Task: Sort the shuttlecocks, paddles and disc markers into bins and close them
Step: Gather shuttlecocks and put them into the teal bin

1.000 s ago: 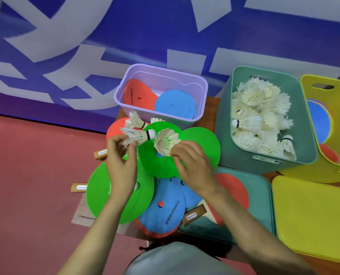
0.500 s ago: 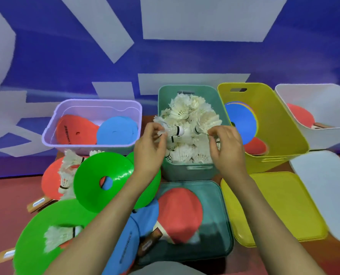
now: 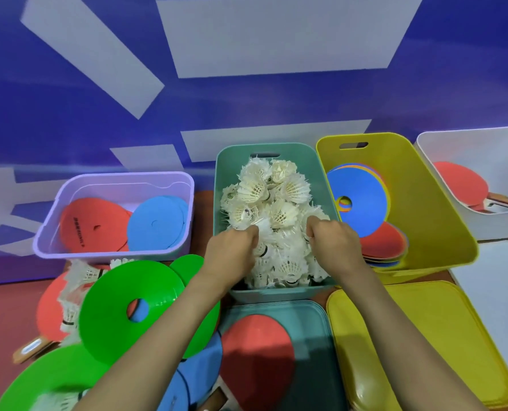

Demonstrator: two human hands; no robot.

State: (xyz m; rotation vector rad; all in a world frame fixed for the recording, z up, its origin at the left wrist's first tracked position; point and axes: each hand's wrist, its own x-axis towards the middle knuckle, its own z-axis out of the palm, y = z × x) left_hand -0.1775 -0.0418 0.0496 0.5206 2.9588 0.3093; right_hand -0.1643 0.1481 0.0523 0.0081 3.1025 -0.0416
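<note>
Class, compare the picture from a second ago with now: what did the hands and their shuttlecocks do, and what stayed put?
The left hand and right hand moved rightward from above the green discs to the teal bin, bringing what they held down onto the shuttlecocks piled there. Whether either grip has let go is hidden. The purple bin, yellow bin and the paddle on the teal lid stayed put.

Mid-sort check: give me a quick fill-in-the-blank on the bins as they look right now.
The left hand and right hand reach into the teal plastic bin, piled with white feathered ___. The red round paddle lies on the ___ flat lid. In the yellow plastic bin, the frontmost disc marker is ___.
Missing: shuttlecocks; teal; blue.
</note>
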